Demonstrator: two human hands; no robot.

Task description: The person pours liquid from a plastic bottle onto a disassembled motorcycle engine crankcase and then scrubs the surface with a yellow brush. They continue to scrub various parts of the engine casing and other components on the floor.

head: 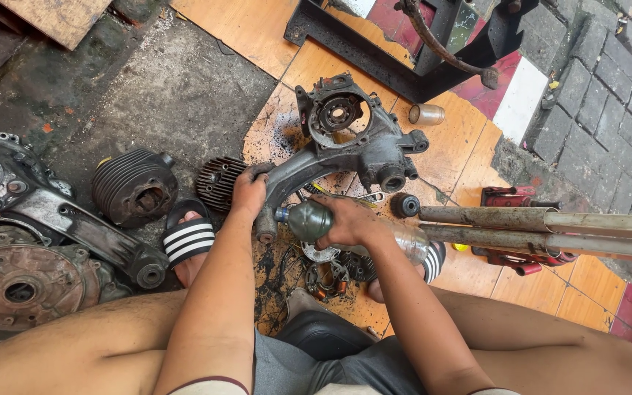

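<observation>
My left hand (249, 192) reaches forward, forearm extended straight from the near edge, wrist slightly bent down. Its fingers are curled over the near-left arm of the engine casing (345, 150), gripping the dark metal where it narrows toward its lower end. Thumb position: cannot tell, hidden behind the hand.

My right hand (349, 222) comes in from the near right, elbow bent, forearm angled toward the centre. It is wrapped tight around a plastic bottle (316, 221) held on its side, the blue-tipped nozzle pointing left and sitting just beside the casing arm's lower end, close to my left hand.

The engine casing lies flat on the orange tiled floor (469, 153), its round bearing housing at the far end, oily black stains on the tiles beneath it.

Surroundings: a finned cylinder (134, 186) sits left of my left foot in a striped sandal (188, 240). A finned cylinder head (219, 181) lies just beside the casing arm, partly behind my left hand. A second engine block (34, 241) occupies the far left. Two rusty tubes (550, 230) run in from the right. A small metal cup (426, 114) stands beyond the casing.
</observation>
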